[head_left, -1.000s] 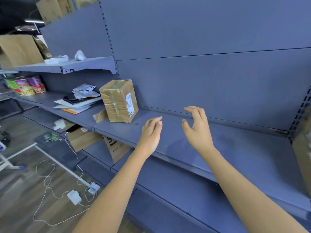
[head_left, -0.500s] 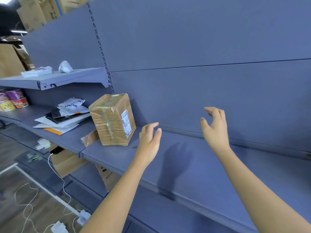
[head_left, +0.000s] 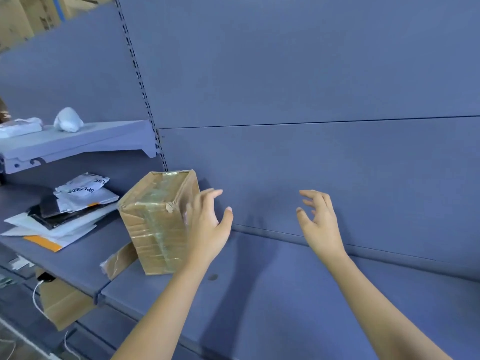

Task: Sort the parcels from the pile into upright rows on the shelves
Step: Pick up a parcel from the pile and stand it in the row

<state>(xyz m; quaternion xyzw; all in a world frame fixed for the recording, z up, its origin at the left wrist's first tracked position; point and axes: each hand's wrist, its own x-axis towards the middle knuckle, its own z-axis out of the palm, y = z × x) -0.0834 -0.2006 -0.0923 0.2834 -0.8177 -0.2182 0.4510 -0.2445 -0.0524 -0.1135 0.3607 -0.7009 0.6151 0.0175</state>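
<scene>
Head view. A taped cardboard parcel (head_left: 158, 222) stands on end on the middle shelf (head_left: 285, 294), at the left end of the bay and close to the blue back panel (head_left: 311, 87). Clear tape covers its top and front face.

The left hand (head_left: 207, 224) is at the parcel's right side, fingers (head_left: 211, 194) straight and spread wide, thumb apart. The image is blurred at that edge, so contact with the parcel cannot be confirmed. The hand grips nothing.

The right hand (head_left: 320, 224) hangs above the shelf, well apart from the parcel. Its fingers (head_left: 311, 196) are spread and loosely curled, and it holds nothing.

A small flat taped packet (head_left: 119, 259) lies against the parcel's lower left edge. Further left on the same level is a loose pile of flat mailers (head_left: 65, 211), white, black and orange, lying flat and overlapping.

An upper shelf (head_left: 78, 144) at left carries a white bundle (head_left: 68, 120). On a lower shelf sits a brown carton (head_left: 62, 305), with a white cable (head_left: 36, 300) beside it.
</scene>
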